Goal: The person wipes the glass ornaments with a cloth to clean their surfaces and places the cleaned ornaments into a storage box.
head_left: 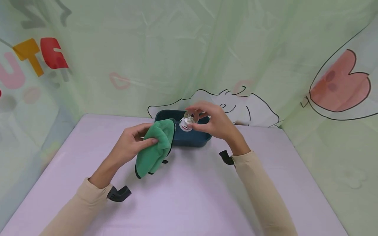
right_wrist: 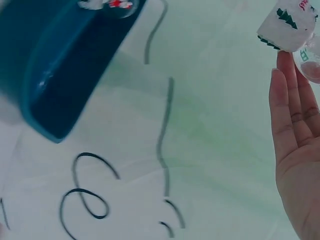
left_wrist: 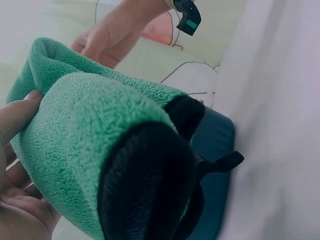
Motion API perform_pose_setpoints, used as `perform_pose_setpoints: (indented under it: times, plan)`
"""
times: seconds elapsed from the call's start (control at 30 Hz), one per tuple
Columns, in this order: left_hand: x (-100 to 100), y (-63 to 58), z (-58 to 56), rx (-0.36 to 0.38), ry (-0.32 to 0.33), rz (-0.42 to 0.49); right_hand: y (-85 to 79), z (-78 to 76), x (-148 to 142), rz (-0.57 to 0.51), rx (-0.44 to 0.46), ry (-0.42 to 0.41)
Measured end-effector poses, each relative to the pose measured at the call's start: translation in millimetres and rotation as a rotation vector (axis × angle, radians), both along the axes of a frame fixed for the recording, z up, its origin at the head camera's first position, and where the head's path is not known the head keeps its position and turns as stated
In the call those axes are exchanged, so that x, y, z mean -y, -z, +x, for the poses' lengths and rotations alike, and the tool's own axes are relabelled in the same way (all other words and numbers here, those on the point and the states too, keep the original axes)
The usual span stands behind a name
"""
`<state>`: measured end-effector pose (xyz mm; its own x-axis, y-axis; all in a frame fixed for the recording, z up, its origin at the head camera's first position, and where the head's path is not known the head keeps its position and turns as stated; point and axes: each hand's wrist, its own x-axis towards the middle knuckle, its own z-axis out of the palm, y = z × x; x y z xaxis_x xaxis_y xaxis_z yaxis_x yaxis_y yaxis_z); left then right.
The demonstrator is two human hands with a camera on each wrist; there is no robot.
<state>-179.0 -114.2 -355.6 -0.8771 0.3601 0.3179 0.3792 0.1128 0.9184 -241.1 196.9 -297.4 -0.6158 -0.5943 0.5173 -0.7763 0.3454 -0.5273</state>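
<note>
In the head view my left hand [head_left: 129, 144] pinches a folded green cloth [head_left: 157, 139] with dark edging, thumb on top. The cloth hangs in front of a dark blue bin [head_left: 190, 139]. Over the bin, my right hand [head_left: 218, 122] holds a small snow globe [head_left: 186, 125] with a clear ball and a white base, tilted, between thumb and fingers. Its base [right_wrist: 289, 24] shows green tree prints in the right wrist view. Cloth and globe are apart. Inside the bin lies another clear round thing [right_wrist: 122, 6] with red and white in it, cut off by the frame.
The bin stands at the far edge of a table with a pale lilac cover [head_left: 189, 196]. Behind it hangs a light green printed curtain [head_left: 165, 59]. Black wrist mounts [head_left: 119, 194] stick out from both sleeves.
</note>
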Motion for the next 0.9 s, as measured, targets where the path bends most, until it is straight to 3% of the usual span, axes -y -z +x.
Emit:
perform_pose_setpoints:
  times: [0.4,0.9]
  plan:
    - [16,2.2,0.9,-0.018,-0.029,-0.022,20.1,-40.0,-8,0.127,0.148,0.060]
    - [39,9.9,4.7,-0.020,-0.062,-0.068,35.4,-77.6,-5,0.306,0.352,0.075]
